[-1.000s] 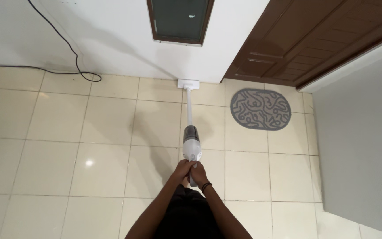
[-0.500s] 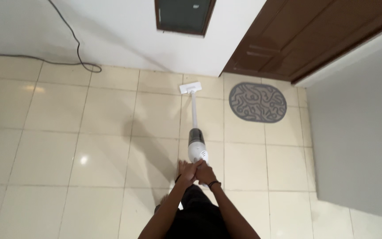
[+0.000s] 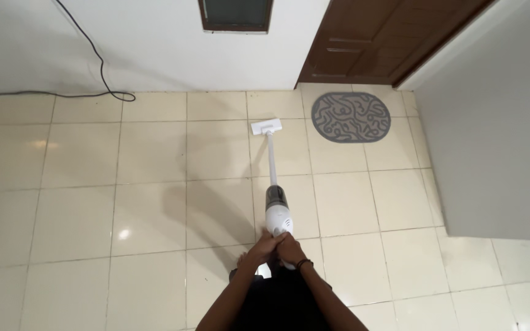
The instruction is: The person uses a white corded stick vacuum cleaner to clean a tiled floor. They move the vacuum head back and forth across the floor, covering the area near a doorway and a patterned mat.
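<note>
We grip the white stick vacuum (image 3: pixel 273 184) with left hand (image 3: pixel 265 246) and right hand (image 3: pixel 289 246) closed round its handle; at one o'clock, its head could snag the grey oval patterned mat (image 3: pixel 351 117).

light: even, soft | glare: glossy floor tiles (image 3: pixel 124 233) (small spots) | edges: wide-angle bowing

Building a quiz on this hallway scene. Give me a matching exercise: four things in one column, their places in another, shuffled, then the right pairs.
Things:
1. oval grey mat
2. black cable
3. vacuum floor head
4. stick vacuum handle

Places:
A. in both hands
B. before the brown door
C. down the white wall, along the floor
D. flat on the tiles, apart from the wall

Pairs: 1-B, 2-C, 3-D, 4-A
</note>
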